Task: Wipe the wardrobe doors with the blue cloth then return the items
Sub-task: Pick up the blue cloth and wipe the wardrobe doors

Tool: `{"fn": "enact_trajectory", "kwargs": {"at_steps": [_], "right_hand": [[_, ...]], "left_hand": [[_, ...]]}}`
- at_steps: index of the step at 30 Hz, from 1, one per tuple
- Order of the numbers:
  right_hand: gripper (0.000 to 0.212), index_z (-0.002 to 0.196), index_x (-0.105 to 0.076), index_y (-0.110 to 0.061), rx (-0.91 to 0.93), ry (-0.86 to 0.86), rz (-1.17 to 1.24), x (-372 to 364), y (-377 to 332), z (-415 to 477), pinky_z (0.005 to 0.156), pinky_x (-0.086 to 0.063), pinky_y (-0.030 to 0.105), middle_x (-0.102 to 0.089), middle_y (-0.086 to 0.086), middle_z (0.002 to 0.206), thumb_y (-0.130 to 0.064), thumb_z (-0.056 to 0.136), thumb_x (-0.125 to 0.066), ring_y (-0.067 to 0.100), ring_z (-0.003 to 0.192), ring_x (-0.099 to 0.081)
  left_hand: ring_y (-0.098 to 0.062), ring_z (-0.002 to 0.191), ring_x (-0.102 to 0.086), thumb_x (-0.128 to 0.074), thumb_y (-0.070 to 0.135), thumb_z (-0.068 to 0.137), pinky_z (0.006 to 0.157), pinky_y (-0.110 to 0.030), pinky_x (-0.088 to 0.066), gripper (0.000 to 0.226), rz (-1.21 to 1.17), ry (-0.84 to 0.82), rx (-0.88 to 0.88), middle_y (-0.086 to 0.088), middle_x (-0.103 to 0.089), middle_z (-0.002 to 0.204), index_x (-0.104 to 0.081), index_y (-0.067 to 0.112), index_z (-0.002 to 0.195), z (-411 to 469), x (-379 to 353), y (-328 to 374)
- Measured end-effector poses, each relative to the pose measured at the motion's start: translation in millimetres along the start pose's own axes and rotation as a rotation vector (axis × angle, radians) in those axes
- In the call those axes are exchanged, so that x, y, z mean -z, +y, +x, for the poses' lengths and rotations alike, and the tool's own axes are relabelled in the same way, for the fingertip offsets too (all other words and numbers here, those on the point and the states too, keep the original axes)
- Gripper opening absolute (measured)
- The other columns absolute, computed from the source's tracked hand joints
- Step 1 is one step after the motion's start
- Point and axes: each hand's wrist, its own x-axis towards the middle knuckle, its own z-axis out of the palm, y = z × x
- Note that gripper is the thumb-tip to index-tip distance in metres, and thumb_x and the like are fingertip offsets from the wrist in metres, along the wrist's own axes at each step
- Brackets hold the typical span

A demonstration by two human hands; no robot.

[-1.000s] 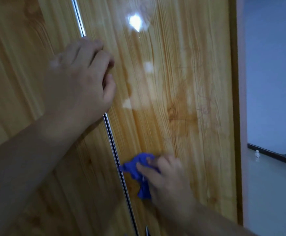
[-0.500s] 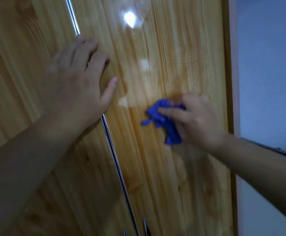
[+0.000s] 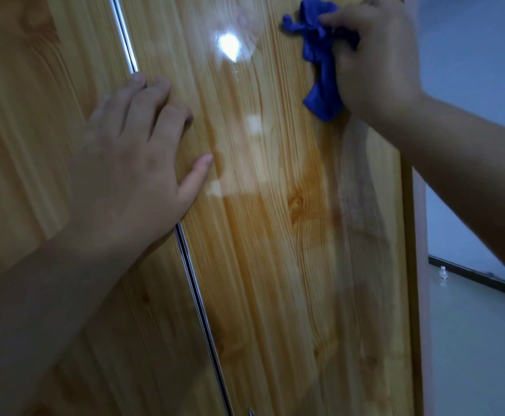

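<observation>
Two glossy wood-grain wardrobe doors fill the view, the right door (image 3: 275,235) and the left door (image 3: 35,115), split by a thin metal strip (image 3: 194,283). My right hand (image 3: 377,61) presses a crumpled blue cloth (image 3: 320,58) against the upper right part of the right door. My left hand (image 3: 137,163) lies flat across the strip at mid height, fingers spread, holding nothing. A damp streak runs down the door below the cloth.
The wardrobe's right edge (image 3: 410,265) meets a pale wall (image 3: 470,85). Beyond it lie a dark skirting line (image 3: 479,277) and a light floor with a small white bottle (image 3: 443,273). A lamp glare spot shines on the door.
My right hand has swept the cloth up the right door, from low beside the strip to the upper right. My left hand opened from curled to flat and stayed in place.
</observation>
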Motion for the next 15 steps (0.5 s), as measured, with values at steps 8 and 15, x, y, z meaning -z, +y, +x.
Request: {"fn": "enact_trajectory", "kwargs": {"at_steps": [8,15], "right_hand": [[0.029,0.119,-0.070,-0.020,0.224,-0.275,0.143,-23,-60,-181,0.076,-0.051,0.043,-0.058,0.004,0.104,-0.030,0.092,-0.067,0.024,0.094,-0.056],[0.020,0.119,-0.066,-0.029,0.635,-0.510,0.169,-24,-62,-344,0.078,-0.051,0.038,-0.064,-0.002,0.111,-0.026,0.100,-0.062,0.023,0.101,-0.060]], "left_hand": [[-0.040,0.146,-0.038,-0.056,0.049,0.098,0.117,-0.061,-0.035,0.049,-0.015,-0.019,0.028,-0.019,-0.049,0.150,-0.056,0.012,0.129,-1,-1,4],[-0.041,0.146,-0.039,-0.057,0.048,0.098,0.116,-0.060,-0.036,0.049,-0.033,0.007,0.020,-0.020,-0.051,0.148,-0.056,0.010,0.129,-2,-3,4]]}}
